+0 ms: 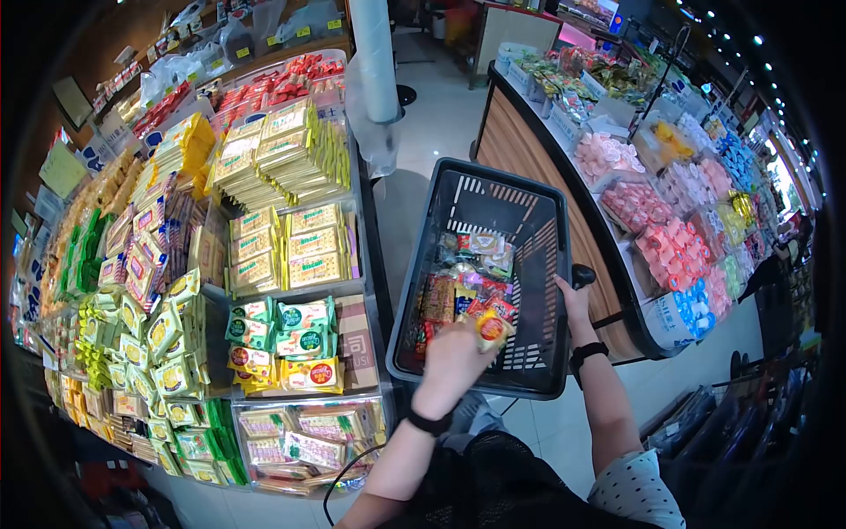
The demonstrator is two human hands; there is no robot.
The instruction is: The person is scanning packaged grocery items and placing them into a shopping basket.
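A black plastic basket (539,264) is in front of me, with several small colourful snack packets (441,298) in its lower left part. My left hand (456,366) is over the basket's near left part, fingers closed on a yellow and red packet (493,327). Motion blurs its fingers a little. At the basket's right side my right hand (575,301) is beside the rim, next to a dark rounded knob (582,276). Its fingers are partly hidden, and what they grip cannot be made out. Black bands circle both wrists.
Left of the basket, bins hold biscuit packs (315,256), green and yellow packets (306,339) and pale yellow packets (176,375). A wood-sided counter (546,198) with bagged sweets (671,251) curves along the right. A wrapped white pillar (374,62) stands ahead.
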